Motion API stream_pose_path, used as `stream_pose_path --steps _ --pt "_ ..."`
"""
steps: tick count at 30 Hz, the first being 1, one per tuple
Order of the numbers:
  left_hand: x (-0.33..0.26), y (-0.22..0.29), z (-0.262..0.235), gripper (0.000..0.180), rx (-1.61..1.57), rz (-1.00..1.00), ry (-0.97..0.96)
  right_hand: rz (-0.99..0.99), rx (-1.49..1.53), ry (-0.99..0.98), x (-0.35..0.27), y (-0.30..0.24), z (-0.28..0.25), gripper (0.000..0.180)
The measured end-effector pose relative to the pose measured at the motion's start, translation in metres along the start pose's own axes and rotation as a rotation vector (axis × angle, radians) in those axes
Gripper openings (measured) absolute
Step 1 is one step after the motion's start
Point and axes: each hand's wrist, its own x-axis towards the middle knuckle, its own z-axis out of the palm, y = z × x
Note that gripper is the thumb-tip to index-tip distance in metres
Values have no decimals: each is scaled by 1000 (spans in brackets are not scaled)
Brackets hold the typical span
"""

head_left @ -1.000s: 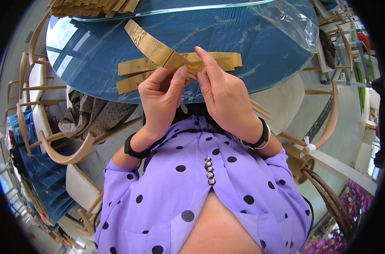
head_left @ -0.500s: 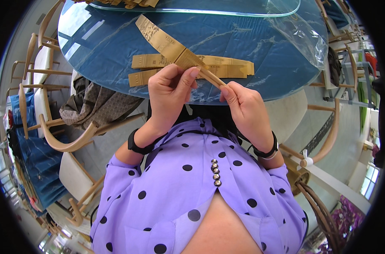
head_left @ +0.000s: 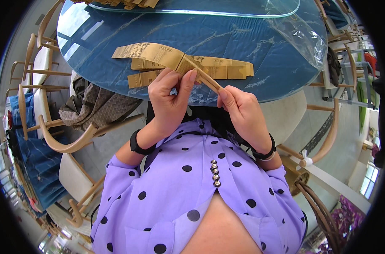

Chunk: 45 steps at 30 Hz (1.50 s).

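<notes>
Flat gold printed carton blanks point(head_left: 192, 67) on the blue table point(head_left: 243, 38), one hand-held.

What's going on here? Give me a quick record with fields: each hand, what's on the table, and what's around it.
Left hand: left hand pinches the gold cardboard piece near its fold
Right hand: right hand grips the lower end of the same piece
Held piece: flat, gold-brown, printed, raised above the table edge
On table: more flat gold pieces under the held one; clear plastic bag at the right
Table: round blue marbled table
Surroundings: wooden chairs, brown cloth on one
</notes>
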Motion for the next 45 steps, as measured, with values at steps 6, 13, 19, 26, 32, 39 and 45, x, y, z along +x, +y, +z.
stream_pose_path --steps 6,13,19,26,32,39,45 --pt "10 11 -10 28 -530 -405 -143 5 -4 -28 0 2 -1 45" --pt "1 17 6 34 -434 -139 95 12 233 -220 2 2 4 46" --pt "7 9 -4 35 -607 -487 -127 59 152 -135 9 19 9 46" --pt "8 8 -9 44 -539 -411 -110 105 156 -154 13 15 7 45" --pt "3 -4 -9 31 -206 -209 -81 118 145 -191 8 14 1 44" --pt "-8 5 -1 32 -442 -399 -70 128 97 -174 3 18 3 49" --pt "5 5 -8 31 -494 -400 87 -6 21 -154 3 0 0 28"
